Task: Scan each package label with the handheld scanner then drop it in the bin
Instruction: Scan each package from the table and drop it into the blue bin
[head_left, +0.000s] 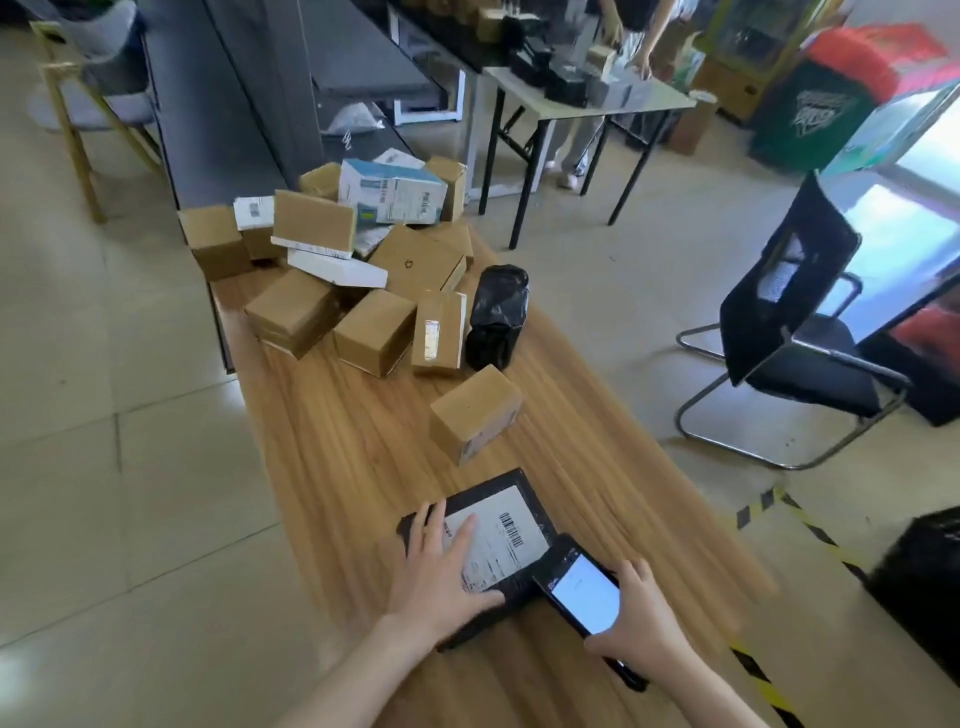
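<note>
A flat black package (511, 486) with a white barcode label (506, 540) lies on the wooden table (363, 441) near me. My left hand (441, 571) rests flat on the package with straight fingers, covering the label's left part. My right hand (644, 613) grips the handheld scanner (582, 592), a black phone-like device with a lit screen, held just right of the package and over its near corner.
A pile of several cardboard boxes (332, 270) and a black wrapped parcel (496, 317) fills the table's far end; one lone box (475, 410) stands closer. A black chair (795, 332) stands to the right. A black bag (919, 582) sits at the right edge. A person stands at a far table (597, 98).
</note>
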